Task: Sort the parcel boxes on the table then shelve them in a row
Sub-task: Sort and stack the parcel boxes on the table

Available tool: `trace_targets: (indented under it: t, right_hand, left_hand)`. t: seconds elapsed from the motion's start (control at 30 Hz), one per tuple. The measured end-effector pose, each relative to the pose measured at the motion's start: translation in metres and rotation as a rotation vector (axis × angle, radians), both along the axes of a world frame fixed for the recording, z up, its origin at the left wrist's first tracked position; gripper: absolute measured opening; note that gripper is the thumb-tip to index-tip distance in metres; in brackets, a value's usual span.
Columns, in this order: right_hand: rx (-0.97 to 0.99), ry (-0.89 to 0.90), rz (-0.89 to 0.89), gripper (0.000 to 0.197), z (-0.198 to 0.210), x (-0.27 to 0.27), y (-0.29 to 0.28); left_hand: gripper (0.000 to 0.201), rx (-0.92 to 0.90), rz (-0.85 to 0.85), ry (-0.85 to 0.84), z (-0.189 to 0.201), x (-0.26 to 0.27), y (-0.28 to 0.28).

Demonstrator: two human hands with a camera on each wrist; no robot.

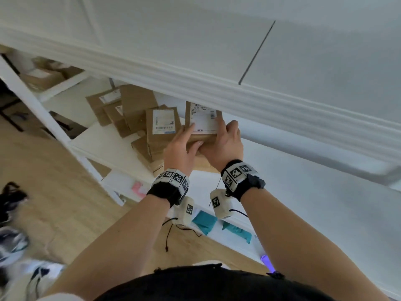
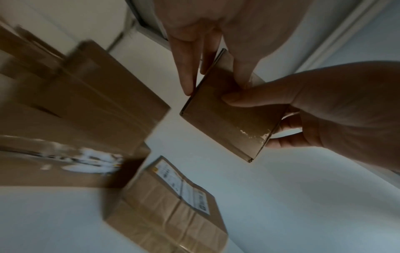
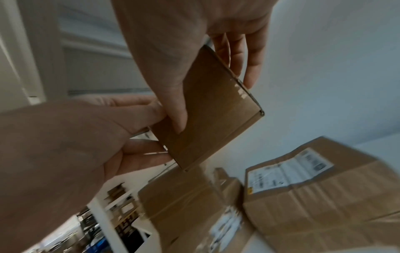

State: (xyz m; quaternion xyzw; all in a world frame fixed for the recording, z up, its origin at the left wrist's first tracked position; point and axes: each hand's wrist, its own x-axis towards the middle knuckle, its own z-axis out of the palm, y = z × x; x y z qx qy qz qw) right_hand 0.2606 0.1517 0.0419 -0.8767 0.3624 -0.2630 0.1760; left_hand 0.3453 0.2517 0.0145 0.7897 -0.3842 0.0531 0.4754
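Observation:
A small flat brown parcel box [image 1: 202,124] with a white label on top hangs just above the white shelf board [image 1: 104,140], under the moulded edge above. My left hand [image 1: 183,141] grips its left side, thumb on the near edge. My right hand [image 1: 227,135] grips its right side. In the left wrist view the left hand [image 2: 194,34] pinches the box [image 2: 223,119] from above, and the right hand [image 2: 335,111] clamps its other end. In the right wrist view the right hand [image 3: 173,51] wraps the box [image 3: 207,130]. A row of parcels [image 1: 162,124] stands to its left.
More brown boxes [image 1: 136,105] fill the shelf further left, and one labelled box [image 2: 168,205] lies flat below the held one. A thick white moulding [image 1: 217,88] overhangs the shelf. Teal packets [image 1: 204,220] sit on a lower shelf. Shoes [image 1: 13,242] lie on the wooden floor.

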Motion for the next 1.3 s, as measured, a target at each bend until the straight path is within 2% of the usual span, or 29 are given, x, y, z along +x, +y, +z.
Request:
trace_targets:
  t: [0.2, 0.37, 0.57, 0.67, 0.9, 1.1, 1.3]
  right_hand:
    - [-0.033, -0.039, 0.144, 0.077, 0.0, 0.048, 0.04]
    - [-0.031, -0.131, 0.219, 0.084, 0.007, 0.089, 0.071]
    - [0.0, -0.014, 0.44, 0.084, 0.001, 0.146, 0.126]
    - [-0.02, 0.025, 0.496, 0.083, -0.009, 0.181, 0.154]
    - [-0.047, 0.048, 0.6, 0.084, -0.021, 0.31, 0.228]
    - [-0.033, 0.057, 0.704, 0.086, -0.029, 0.423, 0.313]
    - [-0.01, 0.076, 0.758, 0.089, -0.036, 0.511, 0.376]
  left_hand:
    - [0.052, -0.097, 0.124, 0.085, -0.001, 0.03, 0.05]
    - [0.054, -0.154, 0.209, 0.105, 0.01, 0.058, 0.087]
    - [0.054, -0.152, 0.455, 0.132, -0.005, 0.092, 0.151]
    - [0.055, -0.157, 0.523, 0.133, -0.019, 0.119, 0.18]
    - [0.056, -0.191, 0.614, 0.184, -0.036, 0.237, 0.255]
    - [0.057, -0.158, 0.707, 0.201, -0.039, 0.335, 0.341]
    - [0.056, -0.066, 0.801, 0.194, -0.034, 0.412, 0.403]
